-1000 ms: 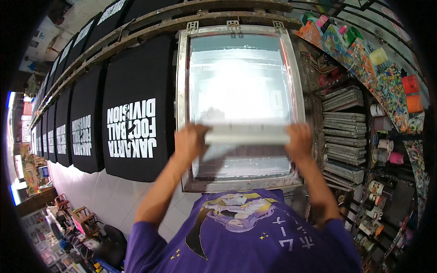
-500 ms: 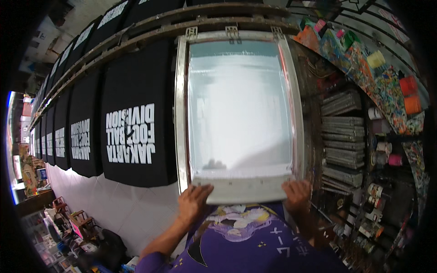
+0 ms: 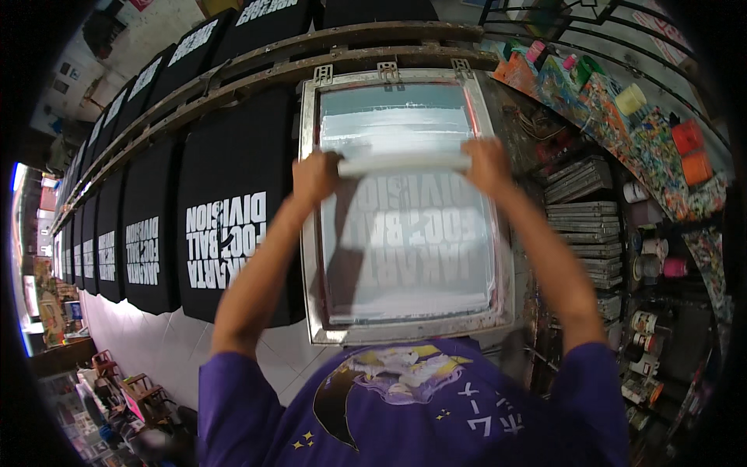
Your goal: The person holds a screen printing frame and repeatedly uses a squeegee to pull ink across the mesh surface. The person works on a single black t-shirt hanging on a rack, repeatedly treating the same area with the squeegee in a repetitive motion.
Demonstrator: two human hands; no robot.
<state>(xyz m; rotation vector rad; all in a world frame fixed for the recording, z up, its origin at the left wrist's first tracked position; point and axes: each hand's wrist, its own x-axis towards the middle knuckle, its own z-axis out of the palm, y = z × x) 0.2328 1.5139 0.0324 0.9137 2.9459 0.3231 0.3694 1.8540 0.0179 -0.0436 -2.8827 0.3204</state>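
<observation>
My left hand (image 3: 317, 175) and my right hand (image 3: 485, 166) grip the two ends of a long pale squeegee (image 3: 401, 165), slightly blurred, across the upper part of a screen-printing frame (image 3: 310, 233). The frame is metal with a pale mesh, held by hinged clamps (image 3: 389, 71) along its top edge. Mirrored white block lettering shows through the mesh (image 3: 420, 233) below the squeegee, with white ink streaks above it. Directly left of the frame lies a black shirt (image 3: 229, 140) with white block lettering, on a board.
More printed black shirts (image 3: 148, 202) line up leftward along wooden rails (image 3: 412, 54). Stacked screens (image 3: 580, 241), an ink-splattered shelf (image 3: 622, 117) with containers (image 3: 689, 136) and paint tubs (image 3: 650, 323) are at right. Tiled floor (image 3: 194, 350) and cluttered furniture (image 3: 128, 389) sit lower left.
The squeegee and both hands went down to the frame's bottom edge half a second ago and are now high up the screen. Lettering shows more plainly through the mesh now.
</observation>
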